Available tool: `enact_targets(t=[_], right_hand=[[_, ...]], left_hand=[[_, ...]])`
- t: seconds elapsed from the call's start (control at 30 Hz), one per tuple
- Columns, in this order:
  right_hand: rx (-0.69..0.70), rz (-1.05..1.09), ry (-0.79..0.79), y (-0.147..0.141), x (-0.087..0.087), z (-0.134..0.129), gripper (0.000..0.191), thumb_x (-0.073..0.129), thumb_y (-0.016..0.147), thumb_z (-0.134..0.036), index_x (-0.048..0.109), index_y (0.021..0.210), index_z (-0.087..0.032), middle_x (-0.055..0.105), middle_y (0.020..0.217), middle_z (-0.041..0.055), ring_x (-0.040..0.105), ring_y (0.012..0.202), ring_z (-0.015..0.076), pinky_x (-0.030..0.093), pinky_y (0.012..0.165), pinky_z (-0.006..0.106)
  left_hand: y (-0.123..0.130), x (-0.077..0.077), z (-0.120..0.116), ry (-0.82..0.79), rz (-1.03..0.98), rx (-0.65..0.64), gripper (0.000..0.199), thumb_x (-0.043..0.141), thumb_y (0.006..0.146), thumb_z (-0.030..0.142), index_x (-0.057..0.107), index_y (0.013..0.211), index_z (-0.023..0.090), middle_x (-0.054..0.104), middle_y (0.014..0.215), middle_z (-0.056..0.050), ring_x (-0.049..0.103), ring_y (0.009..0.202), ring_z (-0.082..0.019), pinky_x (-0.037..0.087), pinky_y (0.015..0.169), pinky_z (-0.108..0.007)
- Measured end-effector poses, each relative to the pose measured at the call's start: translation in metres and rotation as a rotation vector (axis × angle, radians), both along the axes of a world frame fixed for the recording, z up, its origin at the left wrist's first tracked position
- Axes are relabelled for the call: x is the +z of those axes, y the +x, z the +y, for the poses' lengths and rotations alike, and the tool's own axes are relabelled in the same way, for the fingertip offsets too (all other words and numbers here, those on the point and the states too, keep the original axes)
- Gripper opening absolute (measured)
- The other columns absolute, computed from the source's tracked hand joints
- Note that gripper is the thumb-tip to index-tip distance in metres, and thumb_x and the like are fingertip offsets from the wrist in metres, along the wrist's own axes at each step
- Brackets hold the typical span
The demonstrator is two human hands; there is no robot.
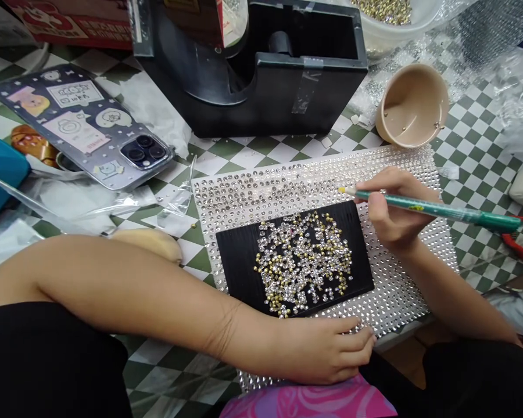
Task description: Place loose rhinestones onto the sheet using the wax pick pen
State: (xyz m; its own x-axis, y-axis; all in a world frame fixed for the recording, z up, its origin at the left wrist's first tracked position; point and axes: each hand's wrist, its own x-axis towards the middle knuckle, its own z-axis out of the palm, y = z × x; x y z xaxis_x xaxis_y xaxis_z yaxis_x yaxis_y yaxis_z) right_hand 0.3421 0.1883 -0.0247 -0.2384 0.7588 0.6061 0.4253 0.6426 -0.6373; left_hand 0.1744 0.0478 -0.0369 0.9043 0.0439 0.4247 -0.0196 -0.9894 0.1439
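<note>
Pinching a green pen (453, 213) between thumb and fingers of the right hand (392, 206), at two o'clock from the black board (239, 255). Aiming the pen's yellow tip toward nine o'clock, near the board's upper right corner and over the stone-covered sheet (401, 284); cannot tell whether touching a stone there. Resting the left hand (331, 351) palm down at five o'clock, just beside the board's lower edge, with fingers curled and pointing toward three o'clock; cannot tell whether gripping anything beneath.

Lying slightly turned on the sheet, between both hands, with a scattered heap of loose stones (300, 261) on top, some silver and some gold: the board itself. Showing rows of set stones all around it on the sheet.

Farther out, see at twelve o'clock a black tape dispenser (265, 107), with a strip of clear tape on its front. Find at one o'clock a beige cup (412, 104) with a few stones inside, and beyond it a white tub (427, 26) of gold pieces. Note at ten o'clock a phone (78, 119), back upward, covered in stickers. Spot at nine o'clock a rounded beige thing (152, 244), partly hidden by the left forearm, and at three o'clock red handles (520, 252). Underneath, see a green-and-white checkered tabletop (230, 150).
</note>
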Motion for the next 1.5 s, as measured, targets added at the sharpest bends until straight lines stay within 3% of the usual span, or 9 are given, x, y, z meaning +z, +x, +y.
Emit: enact_targets(t=[0.1, 0.27, 0.63, 0.77, 0.97, 1.13, 1.5], right_hand=[[-0.101, -0.028, -0.014, 0.003, -0.006, 0.006, 0.013, 0.059, 0.084, -0.015, 0.069, 0.085, -0.024, 0.069, 0.074, -0.0006, 0.063, 0.060, 0.0139, 0.049, 0.056, 0.032], [-0.155, -0.086, -0.088, 0.002, -0.007, 0.011, 0.013, 0.059, 0.084, -0.015, 0.066, 0.079, -0.025, 0.067, 0.072, -0.0001, 0.064, 0.060, 0.0147, 0.049, 0.055, 0.032], [-0.128, -0.064, -0.075, 0.002, -0.006, 0.010, 0.013, 0.059, 0.083, -0.012, 0.065, 0.079, -0.022, 0.065, 0.072, -0.0009, 0.061, 0.060, 0.0126, 0.046, 0.054, 0.030], [-0.045, -0.058, -0.083, 0.002, 0.000, 0.003, 0.013, 0.060, 0.083, -0.011, 0.068, 0.082, -0.022, 0.066, 0.070, -0.0018, 0.059, 0.058, 0.0108, 0.045, 0.055, 0.029], [0.230, -0.029, -0.196, -0.001, 0.006, -0.011, 0.016, 0.058, 0.078, -0.010, 0.068, 0.083, -0.021, 0.068, 0.070, -0.0006, 0.061, 0.059, 0.0120, 0.047, 0.056, 0.030], [0.201, -0.016, -0.153, -0.002, 0.003, -0.012, 0.015, 0.055, 0.074, -0.010, 0.064, 0.070, -0.022, 0.062, 0.059, -0.0018, 0.051, 0.050, 0.0103, 0.039, 0.048, 0.029], [0.259, -0.094, -0.143, -0.003, 0.005, -0.011, 0.015, 0.056, 0.079, -0.011, 0.066, 0.079, -0.022, 0.065, 0.066, -0.0005, 0.055, 0.058, 0.0111, 0.044, 0.056, 0.031]], left_hand=[[0.000, -0.001, -0.001, 0.000, -0.006, 0.004, 0.041, 0.040, 0.098, 0.023, 0.074, 0.116, 0.034, 0.067, 0.135, 0.003, 0.063, 0.126, -0.014, 0.050, 0.112, -0.027], [0.000, -0.001, -0.001, 0.006, -0.004, 0.005, 0.040, 0.040, 0.098, 0.025, 0.074, 0.117, 0.035, 0.067, 0.136, 0.004, 0.063, 0.126, -0.012, 0.050, 0.112, -0.026], [0.000, -0.001, 0.000, -0.004, 0.001, -0.008, 0.044, 0.036, 0.098, 0.020, 0.075, 0.116, 0.033, 0.067, 0.136, 0.003, 0.062, 0.128, -0.013, 0.050, 0.112, -0.027], [0.001, 0.000, 0.000, -0.026, -0.010, -0.016, 0.041, 0.038, 0.100, 0.023, 0.074, 0.117, 0.030, 0.068, 0.134, 0.002, 0.062, 0.127, -0.014, 0.049, 0.113, -0.027], [0.000, -0.001, 0.001, -0.050, -0.016, -0.025, 0.040, 0.039, 0.099, 0.022, 0.075, 0.116, 0.027, 0.068, 0.135, 0.000, 0.063, 0.127, -0.015, 0.049, 0.113, -0.028], [0.001, -0.004, 0.000, -0.055, -0.051, -0.032, 0.039, 0.040, 0.098, 0.021, 0.077, 0.110, 0.028, 0.069, 0.132, 0.000, 0.064, 0.125, -0.016, 0.050, 0.111, -0.028], [0.003, -0.006, 0.001, -0.049, -0.053, -0.047, 0.039, 0.039, 0.099, 0.022, 0.076, 0.111, 0.026, 0.069, 0.132, -0.001, 0.063, 0.126, -0.017, 0.051, 0.110, -0.028]])
